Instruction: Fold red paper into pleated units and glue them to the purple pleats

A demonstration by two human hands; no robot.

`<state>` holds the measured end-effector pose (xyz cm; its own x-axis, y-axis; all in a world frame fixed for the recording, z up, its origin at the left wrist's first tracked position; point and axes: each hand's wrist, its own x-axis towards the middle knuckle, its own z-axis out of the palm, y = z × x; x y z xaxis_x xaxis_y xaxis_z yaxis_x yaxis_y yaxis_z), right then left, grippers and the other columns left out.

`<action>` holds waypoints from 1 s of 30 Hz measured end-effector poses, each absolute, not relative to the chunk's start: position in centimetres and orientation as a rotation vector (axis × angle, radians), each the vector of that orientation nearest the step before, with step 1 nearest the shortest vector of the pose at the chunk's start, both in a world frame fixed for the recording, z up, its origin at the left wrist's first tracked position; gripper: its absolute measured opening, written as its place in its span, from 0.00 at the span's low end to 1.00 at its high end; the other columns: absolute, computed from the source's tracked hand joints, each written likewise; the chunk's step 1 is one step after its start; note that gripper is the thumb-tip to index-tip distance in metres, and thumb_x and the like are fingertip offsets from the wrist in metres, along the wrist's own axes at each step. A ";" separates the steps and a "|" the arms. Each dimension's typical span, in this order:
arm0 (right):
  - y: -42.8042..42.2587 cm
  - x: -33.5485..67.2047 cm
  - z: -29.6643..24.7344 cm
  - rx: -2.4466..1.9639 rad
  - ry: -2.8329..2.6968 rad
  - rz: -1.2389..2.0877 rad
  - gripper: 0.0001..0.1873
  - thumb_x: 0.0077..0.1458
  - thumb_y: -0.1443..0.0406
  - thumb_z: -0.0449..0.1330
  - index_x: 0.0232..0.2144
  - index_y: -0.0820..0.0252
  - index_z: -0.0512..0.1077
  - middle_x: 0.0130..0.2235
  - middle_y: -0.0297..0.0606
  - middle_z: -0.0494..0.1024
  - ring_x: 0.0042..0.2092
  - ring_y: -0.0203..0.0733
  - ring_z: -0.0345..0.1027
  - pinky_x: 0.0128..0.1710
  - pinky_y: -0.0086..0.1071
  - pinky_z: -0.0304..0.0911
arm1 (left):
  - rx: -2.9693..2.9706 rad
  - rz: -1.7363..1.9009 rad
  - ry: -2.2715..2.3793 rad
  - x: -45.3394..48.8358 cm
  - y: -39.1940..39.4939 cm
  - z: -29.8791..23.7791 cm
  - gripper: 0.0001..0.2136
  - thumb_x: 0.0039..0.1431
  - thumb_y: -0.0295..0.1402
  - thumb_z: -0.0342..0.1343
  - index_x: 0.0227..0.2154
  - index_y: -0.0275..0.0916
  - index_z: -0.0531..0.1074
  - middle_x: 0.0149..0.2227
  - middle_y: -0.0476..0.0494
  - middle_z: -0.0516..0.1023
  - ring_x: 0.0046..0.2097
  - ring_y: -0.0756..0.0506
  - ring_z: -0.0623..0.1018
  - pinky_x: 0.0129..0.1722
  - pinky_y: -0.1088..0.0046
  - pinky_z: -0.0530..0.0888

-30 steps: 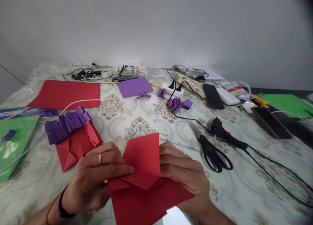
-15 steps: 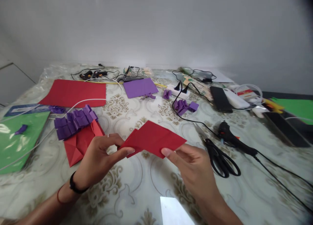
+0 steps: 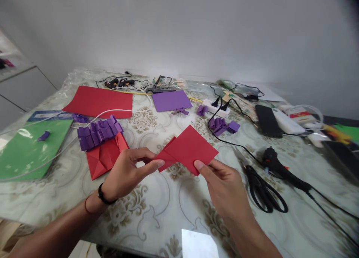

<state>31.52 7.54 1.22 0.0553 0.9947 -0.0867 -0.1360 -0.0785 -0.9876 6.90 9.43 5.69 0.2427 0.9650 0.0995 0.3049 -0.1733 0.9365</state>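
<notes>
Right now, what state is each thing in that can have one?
Held paper: folded, in midair
Left hand: gripping it
Right hand: gripping it
Red sheet: unfolded
Purple sheet: unfolded
Purple strip: pleated
Red piece: folded, partly covered
Scissors: lying, open or shut unclear
Glue gun: lying, heat unknown
Power strip: two plugs in

A craft workspace against a plain grey wall point(image 3: 179, 33): a floral-patterned counter point(image 3: 174, 202) carries a hot-glue gun point(image 3: 291, 178), black-handled scissors point(image 3: 263, 185), red paper point(image 3: 103, 102), purple paper point(image 3: 171, 100) and a power strip point(image 3: 213, 107).
</notes>
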 end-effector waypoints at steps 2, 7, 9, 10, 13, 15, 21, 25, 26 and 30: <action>7.5 31.5 1.0 -1.196 -1.013 1.276 0.14 0.58 0.52 0.73 0.43 0.49 0.87 0.41 0.38 0.89 0.39 0.43 0.81 0.43 0.34 0.76 | 1.615 0.989 1.185 6.8 9.4 5.5 0.11 0.64 0.37 0.66 0.26 0.40 0.82 0.25 0.52 0.79 0.28 0.53 0.73 0.30 0.78 0.68; 7.4 31.0 1.4 -1.250 -1.062 1.199 0.13 0.58 0.52 0.72 0.42 0.50 0.87 0.40 0.39 0.89 0.39 0.44 0.82 0.41 0.35 0.77 | 1.538 1.051 1.106 6.5 9.3 5.5 0.11 0.64 0.35 0.66 0.26 0.40 0.81 0.25 0.52 0.77 0.29 0.52 0.72 0.32 0.77 0.68; 7.4 30.8 1.8 -1.256 -1.081 1.175 0.14 0.58 0.52 0.72 0.42 0.51 0.87 0.39 0.39 0.89 0.39 0.44 0.82 0.41 0.35 0.77 | 1.539 1.019 1.062 6.5 9.4 5.7 0.10 0.65 0.34 0.65 0.27 0.40 0.81 0.28 0.52 0.77 0.32 0.52 0.73 0.34 0.77 0.69; 7.4 30.6 2.1 -1.256 -1.095 1.165 0.14 0.58 0.52 0.72 0.41 0.51 0.87 0.39 0.38 0.89 0.39 0.44 0.82 0.41 0.35 0.77 | 1.539 0.978 1.036 6.5 9.5 5.9 0.09 0.65 0.35 0.64 0.29 0.40 0.80 0.30 0.52 0.78 0.33 0.51 0.73 0.35 0.77 0.69; 7.3 30.2 2.7 -1.245 -1.181 1.148 0.11 0.59 0.54 0.71 0.40 0.52 0.87 0.38 0.38 0.89 0.40 0.46 0.82 0.44 0.36 0.77 | 1.533 0.817 1.012 6.8 9.6 6.0 0.10 0.63 0.41 0.67 0.33 0.39 0.80 0.33 0.50 0.78 0.36 0.49 0.74 0.37 0.75 0.70; 7.1 29.9 2.8 -1.219 -1.247 1.144 0.10 0.60 0.56 0.70 0.39 0.52 0.86 0.39 0.38 0.89 0.42 0.47 0.82 0.47 0.37 0.75 | 1.519 0.763 1.070 7.0 9.5 5.8 0.12 0.61 0.44 0.68 0.34 0.38 0.81 0.32 0.49 0.78 0.35 0.48 0.73 0.34 0.75 0.69; 6.8 29.9 2.8 -1.164 -1.354 1.276 0.12 0.60 0.54 0.70 0.34 0.54 0.85 0.33 0.36 0.86 0.36 0.43 0.80 0.39 0.34 0.72 | 1.511 0.860 1.100 7.4 9.1 4.9 0.12 0.64 0.42 0.64 0.32 0.38 0.82 0.28 0.51 0.76 0.29 0.51 0.69 0.28 0.76 0.66; 6.7 29.9 3.0 -1.247 -1.419 1.191 0.18 0.63 0.53 0.67 0.24 0.56 0.81 0.27 0.35 0.83 0.30 0.40 0.75 0.35 0.32 0.69 | 1.596 0.919 1.102 7.5 8.8 4.9 0.15 0.65 0.42 0.65 0.26 0.37 0.78 0.25 0.51 0.73 0.28 0.51 0.68 0.27 0.77 0.66; 6.7 29.9 3.1 -1.257 -1.423 1.160 0.19 0.63 0.53 0.66 0.24 0.56 0.80 0.27 0.35 0.83 0.30 0.40 0.75 0.34 0.32 0.69 | 1.639 0.935 1.112 7.5 8.8 4.9 0.16 0.66 0.41 0.65 0.25 0.37 0.77 0.24 0.51 0.72 0.28 0.51 0.68 0.26 0.77 0.65; 6.8 30.2 3.2 -1.223 -1.473 1.116 0.14 0.63 0.54 0.68 0.30 0.55 0.82 0.31 0.36 0.84 0.34 0.44 0.77 0.39 0.34 0.71 | 1.889 1.109 1.054 7.1 8.8 4.9 0.08 0.66 0.35 0.67 0.31 0.39 0.82 0.29 0.49 0.76 0.30 0.50 0.74 0.31 0.75 0.71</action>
<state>30.17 6.75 3.17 -0.1137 0.9898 0.0860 0.1855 0.1062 -0.9769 7.11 8.81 4.91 0.3040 0.8898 0.3403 0.2949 -0.4276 0.8545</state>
